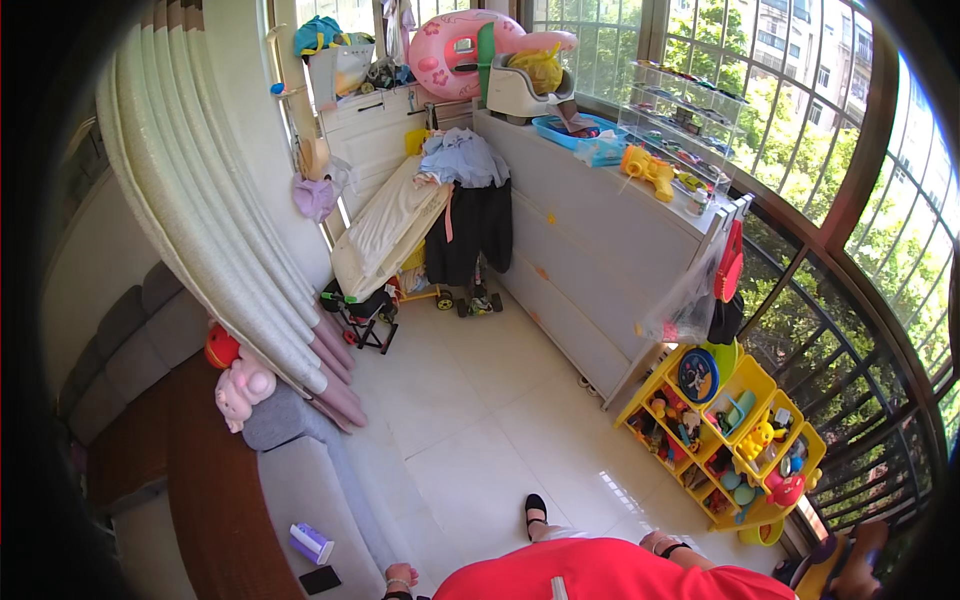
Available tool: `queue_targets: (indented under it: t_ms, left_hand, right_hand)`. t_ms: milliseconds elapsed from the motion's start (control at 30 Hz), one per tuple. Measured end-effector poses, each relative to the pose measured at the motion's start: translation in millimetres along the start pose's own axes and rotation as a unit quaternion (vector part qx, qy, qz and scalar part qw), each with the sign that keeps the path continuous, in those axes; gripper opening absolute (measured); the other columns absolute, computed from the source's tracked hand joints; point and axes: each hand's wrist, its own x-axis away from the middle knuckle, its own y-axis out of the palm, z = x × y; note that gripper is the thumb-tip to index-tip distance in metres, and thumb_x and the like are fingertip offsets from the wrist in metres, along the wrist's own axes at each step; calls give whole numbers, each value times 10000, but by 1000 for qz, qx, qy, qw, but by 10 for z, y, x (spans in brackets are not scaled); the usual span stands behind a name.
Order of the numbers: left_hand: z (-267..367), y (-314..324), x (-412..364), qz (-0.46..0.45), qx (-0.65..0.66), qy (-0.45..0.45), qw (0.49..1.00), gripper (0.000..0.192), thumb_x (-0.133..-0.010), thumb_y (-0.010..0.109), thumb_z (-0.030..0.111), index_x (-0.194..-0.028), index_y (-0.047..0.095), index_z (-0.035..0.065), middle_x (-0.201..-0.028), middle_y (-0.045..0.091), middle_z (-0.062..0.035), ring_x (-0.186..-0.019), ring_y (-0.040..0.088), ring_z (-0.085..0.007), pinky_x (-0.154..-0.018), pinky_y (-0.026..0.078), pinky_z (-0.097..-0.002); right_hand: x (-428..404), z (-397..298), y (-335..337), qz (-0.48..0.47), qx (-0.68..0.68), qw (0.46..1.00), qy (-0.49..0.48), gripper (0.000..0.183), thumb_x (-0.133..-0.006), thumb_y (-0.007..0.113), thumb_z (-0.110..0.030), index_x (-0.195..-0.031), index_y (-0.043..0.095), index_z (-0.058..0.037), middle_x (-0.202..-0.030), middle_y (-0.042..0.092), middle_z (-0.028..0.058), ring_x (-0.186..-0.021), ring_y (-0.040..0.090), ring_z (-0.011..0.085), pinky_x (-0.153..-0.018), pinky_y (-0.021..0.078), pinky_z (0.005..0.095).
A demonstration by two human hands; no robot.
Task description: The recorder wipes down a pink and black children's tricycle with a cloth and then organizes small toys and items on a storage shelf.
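Observation:
My left hand [402, 574] hangs at my side by the grey sofa [319, 480], its fingers loosely curled; a grip on anything cannot be made out. On the sofa beside it lie a purple and white pack [311, 543] and a black phone [320, 580]. Low on the other side, my right hand [655, 541] is partly covered by my red shirt [570, 574], and its fingers are hard to read. To its right stands a yellow toy rack [701, 442] with bins of toys, including a yellow Pikachu figure [759, 439].
Pale floor tiles [465, 390] lead to a folded baby bath [390, 225] draped with clothes, and a skateboard [480, 301]. A white drawer cabinet [570, 247] lines the window side. A long curtain [202, 172] hangs at left, near a pink plush toy [244, 386].

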Motion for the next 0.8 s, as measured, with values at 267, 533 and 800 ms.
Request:
queue_targets:
  t_ms: [267, 533, 800]
  left_hand:
    - [402, 170, -505, -9, -659, 221, 719, 345, -741, 441, 359, -798, 641, 84, -878, 619, -145, -831, 596, -304, -689, 473, -409]
    - [1271, 499, -761, 3, -642, 310, 701, 310, -737, 439, 332, -786, 640, 101, -845, 626, -127, -835, 594, -305, -691, 473, -420]
    - [1987, 794, -1625, -31, -205, 11, 978, 190, -804, 426, 167, -857, 543, 27, -722, 589, -115, -624, 587, -241, -483, 475, -363]
  right_hand:
    - [-630, -156, -1050, 0, 80, 997, -8, 438, -680, 522, -384, -1038, 604, -145, -1137, 538, 108, -1080, 489, 276, -875, 405, 360]
    - [-598, -1047, -2723, 164, -102, 979, -64, 470, -630, 591, -303, -1080, 575, -168, -1047, 588, 83, -1003, 540, 248, -865, 429, 330]
    - [-913, -1493, -3017, 156, -113, 976, -101, 468, -634, 591, -319, -1073, 581, -156, -1035, 593, 94, -981, 549, 256, -851, 435, 325]
